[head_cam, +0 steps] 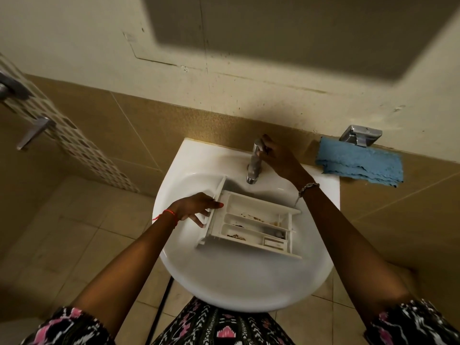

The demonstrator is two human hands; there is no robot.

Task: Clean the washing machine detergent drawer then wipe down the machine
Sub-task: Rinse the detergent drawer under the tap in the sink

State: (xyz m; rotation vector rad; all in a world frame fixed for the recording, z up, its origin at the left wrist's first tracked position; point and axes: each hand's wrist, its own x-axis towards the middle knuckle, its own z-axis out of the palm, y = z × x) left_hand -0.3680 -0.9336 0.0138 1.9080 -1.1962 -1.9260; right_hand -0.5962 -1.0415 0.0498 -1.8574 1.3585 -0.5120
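A white detergent drawer (251, 225) lies inside the white sink (224, 277), its compartments facing up with brown dirt specks in them. My left hand (196, 207) grips the drawer's front panel at its left end, thumb over the top edge. My right hand (278, 158) is wrapped around the top of the chrome tap (255, 163) at the back of the sink. No water is seen running from the spout.
A folded blue cloth (361, 163) lies on the tiled ledge right of the sink, below a chrome wall fitting (361, 138). A metal door handle (34, 131) sticks out at the left. Tiled floor surrounds the sink.
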